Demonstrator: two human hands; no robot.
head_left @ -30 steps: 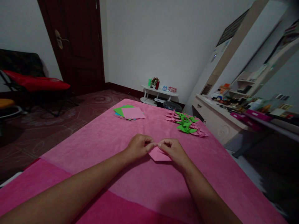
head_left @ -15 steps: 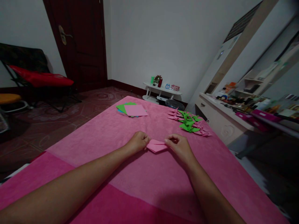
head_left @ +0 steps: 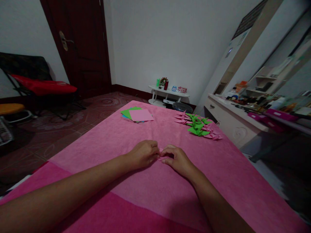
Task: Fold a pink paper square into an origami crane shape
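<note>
Low over the pink cloth (head_left: 136, 181), my two hands meet at a piece of pink folded origami paper (head_left: 160, 158). My left hand (head_left: 145, 153) has its fingers curled closed on the left side of the paper. From the right, my right hand (head_left: 176, 159) pinches it between thumb and fingers. Most of the paper is hidden by the fingers, so its folded form cannot be made out. Farther back on the left lies a stack of square paper sheets (head_left: 142, 115), pink on top with green and blue beneath. Several folded paper cranes (head_left: 198, 129), green and pink, sit at the back right.
A white dressing table (head_left: 233, 119) crowded with small items stands along the right. Against the far wall is a low white stand (head_left: 170, 90) holding small objects. A folding chair with a red item (head_left: 43, 85) and a dark door (head_left: 80, 48) are at the left.
My hands have come together over the pink paper, covering most of it. Before, they were apart at its two ends with its flat folded shape showing. The view has shifted slightly.
</note>
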